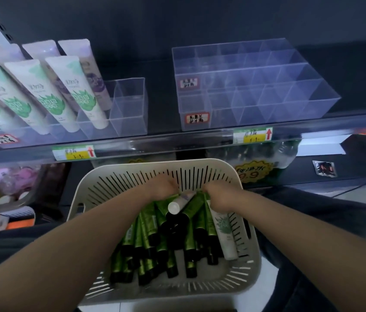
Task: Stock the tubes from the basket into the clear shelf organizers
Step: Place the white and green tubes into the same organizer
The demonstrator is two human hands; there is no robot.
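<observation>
Both bare forearms reach down into the slotted basket [119,183], which sits below the shelf edge and holds a heap of green tubes [146,244] with black caps, plus two white tubes [224,233]. On the shelf above, a large clear organizer [251,86] stands right of a smaller organizer [128,113] beside shelved tubes [74,91]. Left hand [163,188] and right hand [219,197] curl over the heap's far ends; blur hides whether the fingers grip anything

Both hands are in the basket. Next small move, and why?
Probably lift the white tube lying atop the green tubes: it sits between left hand and right hand, unburied, and the left organizer has empty end compartments beside shelved white tubes. Whether either grip has closed is blurred.
</observation>
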